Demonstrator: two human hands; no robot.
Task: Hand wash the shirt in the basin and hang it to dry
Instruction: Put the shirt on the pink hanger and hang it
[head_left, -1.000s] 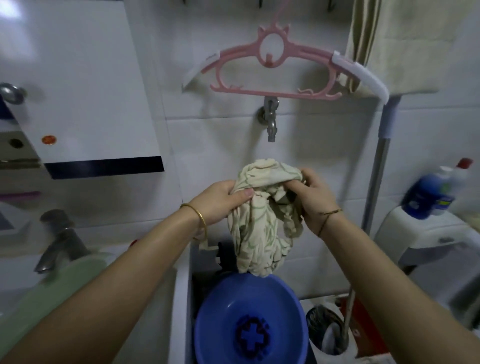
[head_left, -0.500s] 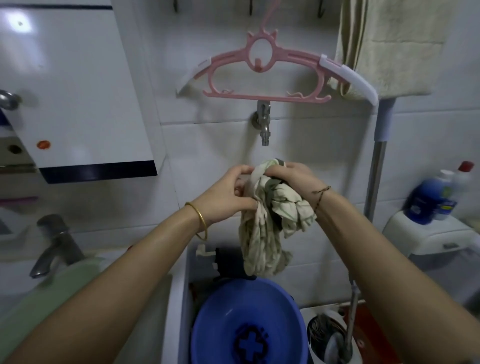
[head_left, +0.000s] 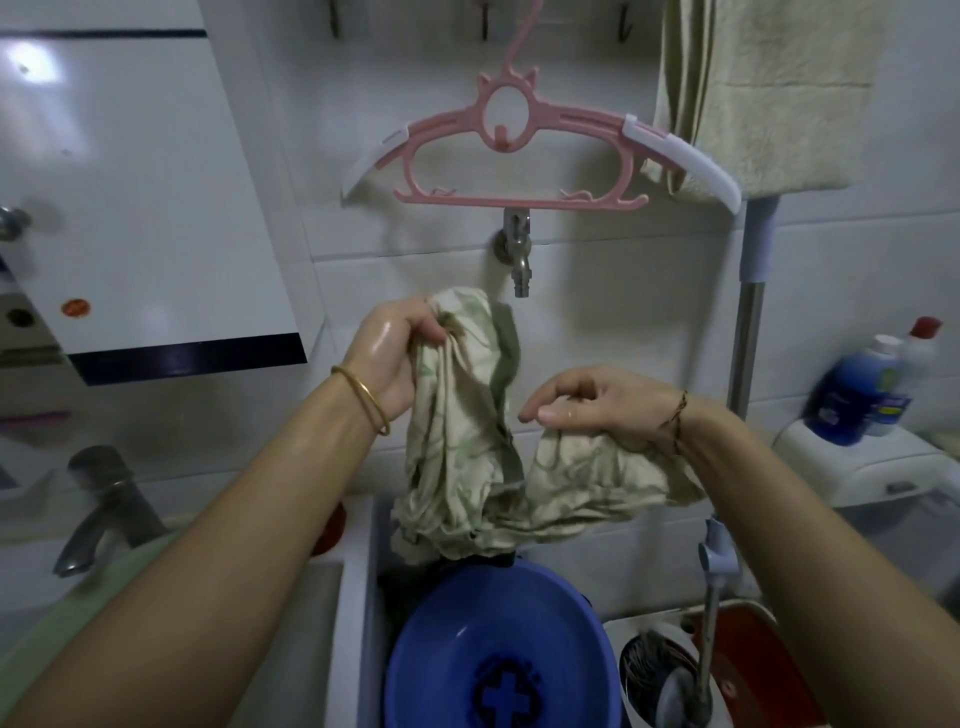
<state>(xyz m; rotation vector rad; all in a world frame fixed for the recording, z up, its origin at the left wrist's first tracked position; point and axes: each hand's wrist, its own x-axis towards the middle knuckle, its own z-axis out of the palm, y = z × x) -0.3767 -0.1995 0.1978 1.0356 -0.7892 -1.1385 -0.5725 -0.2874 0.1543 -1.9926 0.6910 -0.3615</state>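
Head view shows my left hand gripping the bunched top of the shirt and my right hand curled over a lower fold, above the blue basin, so I'd spread it open and find the collar before reaching for the pink hanger.

The shirt is gripped by the left hand and right hand above the basin, below the hanger.
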